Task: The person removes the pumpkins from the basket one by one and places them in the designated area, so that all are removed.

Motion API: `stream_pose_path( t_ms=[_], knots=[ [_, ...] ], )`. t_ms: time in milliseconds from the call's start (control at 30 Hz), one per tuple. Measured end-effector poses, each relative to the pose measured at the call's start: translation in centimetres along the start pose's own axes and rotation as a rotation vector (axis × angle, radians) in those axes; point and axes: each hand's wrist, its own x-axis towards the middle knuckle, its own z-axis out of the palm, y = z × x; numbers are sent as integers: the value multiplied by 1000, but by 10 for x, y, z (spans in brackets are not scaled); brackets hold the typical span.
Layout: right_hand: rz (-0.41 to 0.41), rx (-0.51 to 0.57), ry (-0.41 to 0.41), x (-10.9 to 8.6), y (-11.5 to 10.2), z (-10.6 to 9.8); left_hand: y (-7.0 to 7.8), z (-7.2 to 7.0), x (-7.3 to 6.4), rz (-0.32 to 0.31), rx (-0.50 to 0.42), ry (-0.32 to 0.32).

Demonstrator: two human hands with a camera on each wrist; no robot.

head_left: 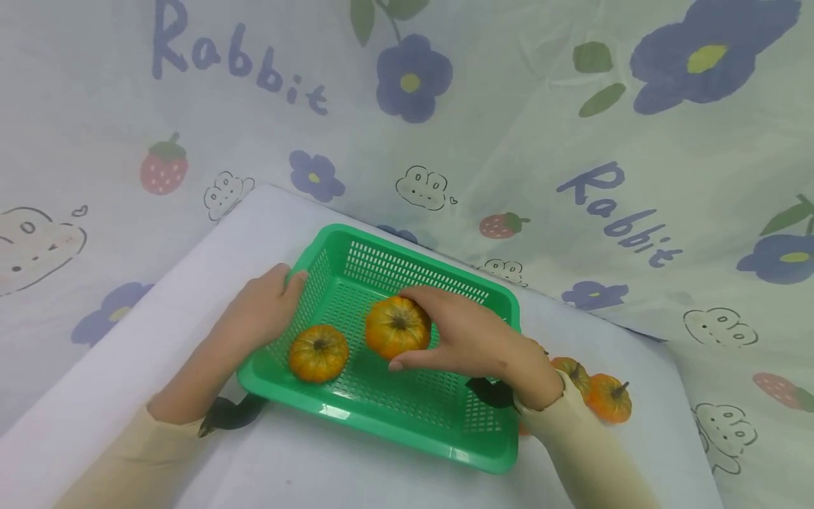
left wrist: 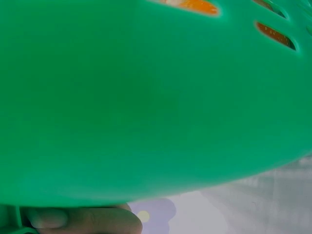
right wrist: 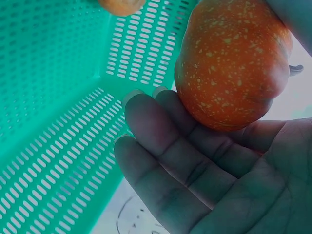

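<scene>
A green plastic basket (head_left: 356, 418) with slotted walls sits on the white table. My left hand (head_left: 261, 311) grips its left rim, thumb on top; in the left wrist view, curled fingers (left wrist: 97, 220) show beneath the green edge. Over the basket, my right hand (head_left: 467, 336) holds a small orange pumpkin (head_left: 396, 326) between thumb and fingers. The right wrist view shows this speckled pumpkin (right wrist: 231, 63) against the index side, with the other fingers (right wrist: 170, 170) extended below it. Another small pumpkin (head_left: 318, 353) lies inside the basket at its left end.
On the table to the right of the basket are more small pumpkins (head_left: 609, 398), partly hidden by my right forearm. A patterned cloth (head_left: 356, 141) with rabbits, flowers and strawberries hangs behind the white table (head_left: 254, 459).
</scene>
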Motion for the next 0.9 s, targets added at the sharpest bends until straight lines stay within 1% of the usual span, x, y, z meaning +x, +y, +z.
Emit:
stream_pose_path(
  t_ms=[167,333,567,733,900],
  knots=[
    [56,-12,12,-18,-1,-6,1,1,0,-3,-9,0],
    [87,17,39,-33,1,-11,1,0,-1,-9,-2,-6],
    [135,55,92,-56,10,-19,2,1,-1,-8,-2,-3],
    [174,66,113,-79,16,-20,2,1,0,-9,-4,-8],
    [208,88,126,-99,25,-15,1,1,0,-10,-4,-10]
  ],
)
